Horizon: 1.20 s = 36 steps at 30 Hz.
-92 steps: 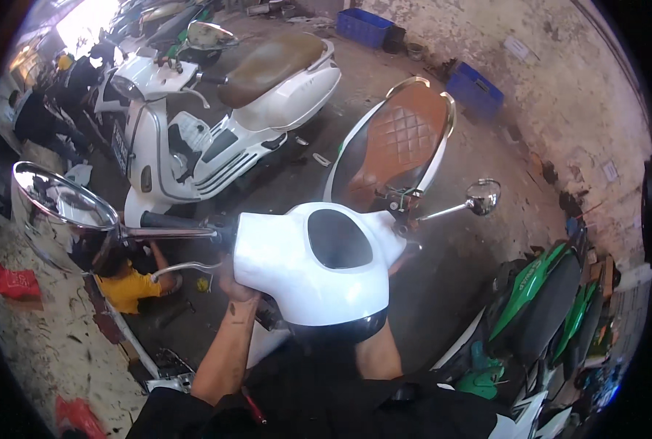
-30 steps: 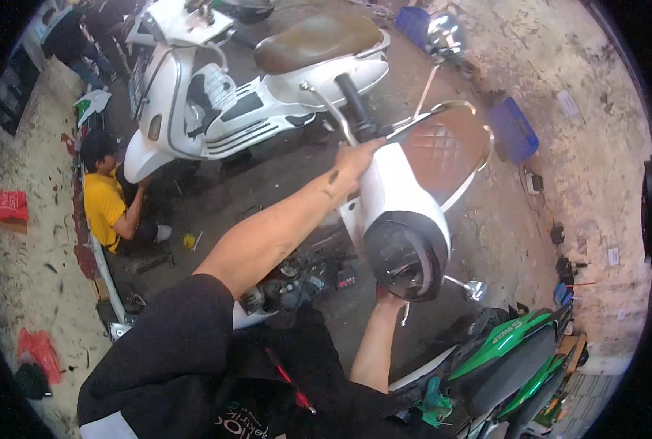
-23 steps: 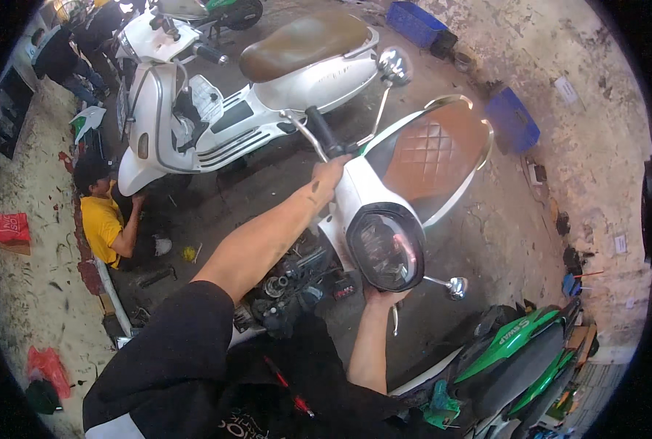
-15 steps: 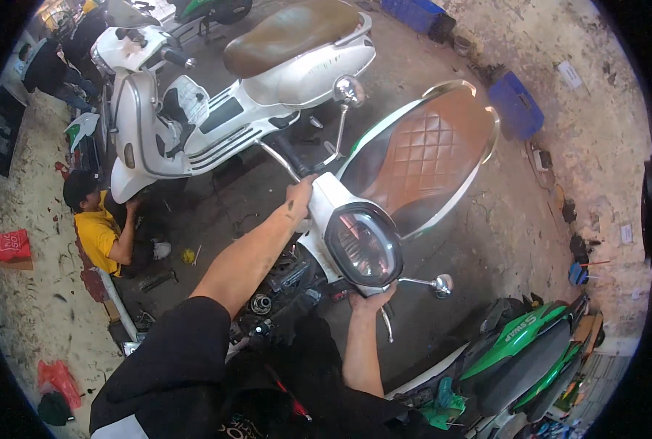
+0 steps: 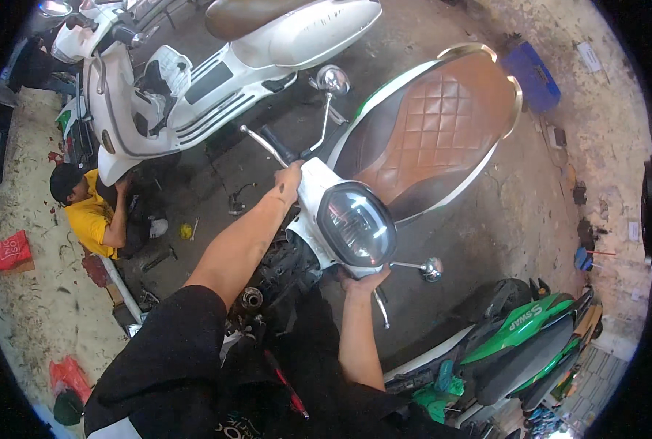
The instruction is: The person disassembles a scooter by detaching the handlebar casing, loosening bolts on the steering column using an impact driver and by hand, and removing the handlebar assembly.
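A white scooter headlight cover (image 5: 313, 186) with a dark-rimmed, clear headlight (image 5: 356, 225) sits across the handlebar in front of me. My left hand (image 5: 289, 181) is closed round its left end, beside the brake lever and black grip (image 5: 276, 143). My right hand (image 5: 364, 282) holds the lower right end from below, its fingers partly hidden behind the cover. Chrome mirrors stand out on both sides, one mirror (image 5: 333, 80) beyond the left hand and the other mirror (image 5: 432, 269) right of the right hand. Exposed dark front parts (image 5: 267, 271) show below the cover.
The scooter's quilted brown seat (image 5: 435, 124) extends behind the headlight. A white scooter (image 5: 216, 88) stands at the far left, with a person in a yellow shirt (image 5: 92, 219) crouching by it. A green scooter (image 5: 523, 329) is at the right. A blue crate (image 5: 532, 77) rests near the wall.
The headlight cover and both hands have shifted slightly up and left in the picture. My view has shifted too, and the white scooter appears farther up and left. Both hands keep their hold.
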Available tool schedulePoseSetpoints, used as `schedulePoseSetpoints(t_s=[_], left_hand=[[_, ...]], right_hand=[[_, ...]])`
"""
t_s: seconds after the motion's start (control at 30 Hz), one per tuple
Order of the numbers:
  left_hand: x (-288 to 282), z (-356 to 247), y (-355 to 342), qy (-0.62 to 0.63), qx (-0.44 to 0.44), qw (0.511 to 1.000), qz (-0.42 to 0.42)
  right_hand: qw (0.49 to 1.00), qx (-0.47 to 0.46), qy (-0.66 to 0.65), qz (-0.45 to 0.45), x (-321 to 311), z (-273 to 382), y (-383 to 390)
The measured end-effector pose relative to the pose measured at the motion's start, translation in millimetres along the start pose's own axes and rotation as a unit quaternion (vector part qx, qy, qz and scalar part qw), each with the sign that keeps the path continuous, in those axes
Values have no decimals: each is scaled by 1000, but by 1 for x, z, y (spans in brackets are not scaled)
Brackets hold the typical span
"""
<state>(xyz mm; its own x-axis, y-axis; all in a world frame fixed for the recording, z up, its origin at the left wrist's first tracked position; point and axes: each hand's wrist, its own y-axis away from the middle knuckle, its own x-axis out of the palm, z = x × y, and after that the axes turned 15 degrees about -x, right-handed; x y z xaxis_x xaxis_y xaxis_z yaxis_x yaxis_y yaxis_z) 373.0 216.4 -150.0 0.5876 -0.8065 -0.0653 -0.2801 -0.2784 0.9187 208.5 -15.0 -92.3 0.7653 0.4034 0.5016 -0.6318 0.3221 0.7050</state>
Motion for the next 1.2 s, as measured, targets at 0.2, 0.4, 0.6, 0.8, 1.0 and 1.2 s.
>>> schedulePoseSetpoints(t_s=[0.2, 0.4, 0.6, 0.8, 1.0, 1.2], left_hand=[[-30, 10, -72, 118, -18, 986, 114], [-9, 29, -60, 55, -29, 994, 91], [-48, -6, 21, -204, 7, 976, 80], [-187, -50, 171, -327, 220, 915, 84], [-327, 27, 213, -111, 268, 957, -28], [-396, 160, 207, 26, 171, 982, -77]], right_hand=[[999, 32, 10, -25, -5, -22, -4], [998, 22, 28, -43, -24, -8, -7], [999, -6, 13, 37, -19, -4, 2], [999, 30, 44, -5, -1, -15, 21], [998, 20, 55, 1, -13, -14, 23], [988, 47, 148, -5, 11, -25, 81]])
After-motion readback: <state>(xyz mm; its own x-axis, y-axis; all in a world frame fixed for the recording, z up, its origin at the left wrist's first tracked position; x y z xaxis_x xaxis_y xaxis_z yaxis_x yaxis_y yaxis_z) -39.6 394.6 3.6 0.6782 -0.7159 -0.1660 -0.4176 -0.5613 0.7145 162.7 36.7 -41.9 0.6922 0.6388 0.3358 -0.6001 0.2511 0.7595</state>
